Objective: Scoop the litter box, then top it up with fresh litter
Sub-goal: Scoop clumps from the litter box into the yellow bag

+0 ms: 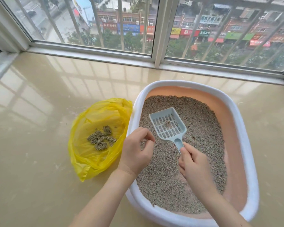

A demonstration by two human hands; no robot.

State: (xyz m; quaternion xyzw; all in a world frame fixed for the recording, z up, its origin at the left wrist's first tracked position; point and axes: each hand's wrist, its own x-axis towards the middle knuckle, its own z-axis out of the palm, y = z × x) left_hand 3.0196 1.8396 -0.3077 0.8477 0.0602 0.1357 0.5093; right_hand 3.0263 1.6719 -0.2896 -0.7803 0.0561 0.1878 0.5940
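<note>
a person's right hand [193, 163] grips the handle of a pale blue slotted scoop [168, 125], held over the grey litter in a white-rimmed litter box [246, 128] on a glossy floor by a window. 1 small clump sits in the scoop. the left hand [138, 151] hovers beside it, fingers loosely curled, holding nothing. scooping seems underway; next, the clump likely needs carrying left to the open yellow bag [98, 112] already holding clumps.
</note>
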